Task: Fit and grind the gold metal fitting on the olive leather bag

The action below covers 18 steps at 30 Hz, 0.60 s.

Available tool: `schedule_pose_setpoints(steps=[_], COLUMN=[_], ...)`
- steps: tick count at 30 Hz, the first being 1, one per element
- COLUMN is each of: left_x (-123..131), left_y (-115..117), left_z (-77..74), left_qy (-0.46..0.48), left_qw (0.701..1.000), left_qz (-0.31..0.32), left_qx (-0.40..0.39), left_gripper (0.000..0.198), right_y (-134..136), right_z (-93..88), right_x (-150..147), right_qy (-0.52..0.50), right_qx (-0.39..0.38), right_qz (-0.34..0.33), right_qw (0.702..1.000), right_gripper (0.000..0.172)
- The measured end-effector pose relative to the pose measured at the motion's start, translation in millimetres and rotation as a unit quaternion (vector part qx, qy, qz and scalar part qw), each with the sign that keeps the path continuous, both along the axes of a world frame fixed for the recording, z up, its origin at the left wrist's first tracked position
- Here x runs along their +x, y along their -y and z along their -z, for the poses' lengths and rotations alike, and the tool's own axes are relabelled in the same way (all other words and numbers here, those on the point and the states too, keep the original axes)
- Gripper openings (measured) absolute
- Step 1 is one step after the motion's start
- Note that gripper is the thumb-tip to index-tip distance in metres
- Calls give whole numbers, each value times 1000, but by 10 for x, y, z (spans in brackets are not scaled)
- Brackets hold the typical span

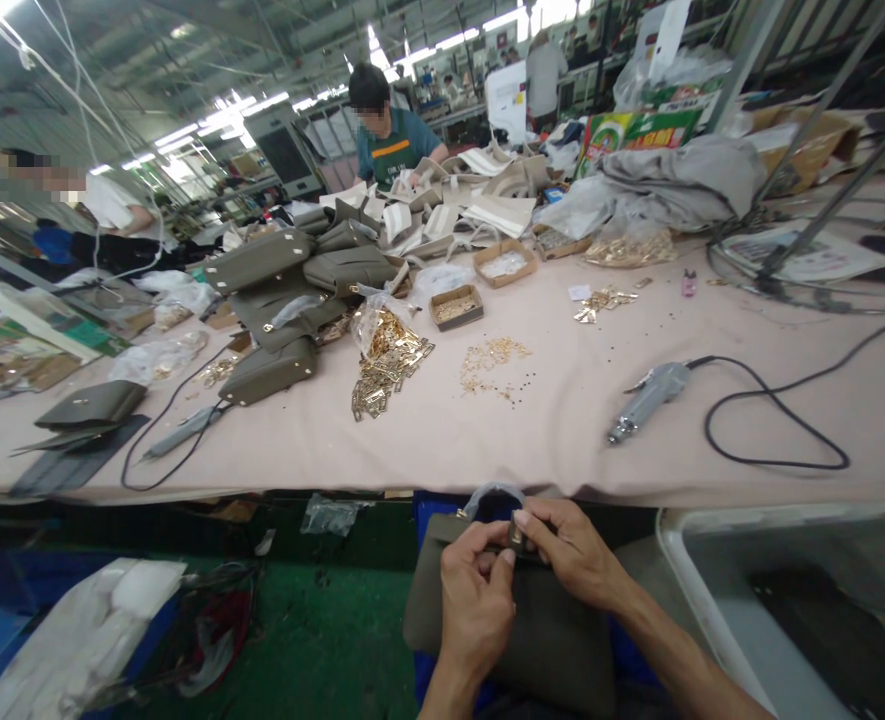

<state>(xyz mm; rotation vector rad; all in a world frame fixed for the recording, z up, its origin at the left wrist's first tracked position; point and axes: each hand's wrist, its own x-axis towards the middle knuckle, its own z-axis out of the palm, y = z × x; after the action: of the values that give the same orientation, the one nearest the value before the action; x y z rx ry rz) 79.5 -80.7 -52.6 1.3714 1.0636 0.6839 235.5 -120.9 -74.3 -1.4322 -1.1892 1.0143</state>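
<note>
While a bag (562, 630) lies beneath, both hands (476, 595) (573, 550) grip a dark tab (516, 537).

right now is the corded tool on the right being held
No, the corded tool lies on the tablecloth, with left hand and right hand at the bag.

Bag (562, 632) is a plain olive-grey one, broad face turned up, spread out underneath the left hand (477, 595) and right hand (571, 548). The handle (496, 490) arches just beyond them, looks like it's in cloudy plastic. Pinched between both hands there's a little dark tab (516, 546) with something shiny on it, too small to make out.
</note>
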Motion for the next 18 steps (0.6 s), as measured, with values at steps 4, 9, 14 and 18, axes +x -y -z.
schedule_pose_setpoints(steps=[4,9,14,18], left_x=[6,47,50,55], left_y=[-22,-73,-80,-77], left_z=[29,64,92,81], left_qy=[36,57,34,21], left_qw=[997,992,995,997], left_qz=[-42,-80,-76,-67], left_qx=[-45,-74,-53,-30], left_gripper=[18,16,17,12], right_y=[-1,-19,-18,-11], right_z=[11,22,22,10], right_x=[-40,-61,-45,-56], right_qy=[9,14,4,-3], right_qx=[8,22,10,-1], right_qz=[1,8,4,14], right_qw=[1000,1000,1000,1000], right_gripper=[45,45,44,44])
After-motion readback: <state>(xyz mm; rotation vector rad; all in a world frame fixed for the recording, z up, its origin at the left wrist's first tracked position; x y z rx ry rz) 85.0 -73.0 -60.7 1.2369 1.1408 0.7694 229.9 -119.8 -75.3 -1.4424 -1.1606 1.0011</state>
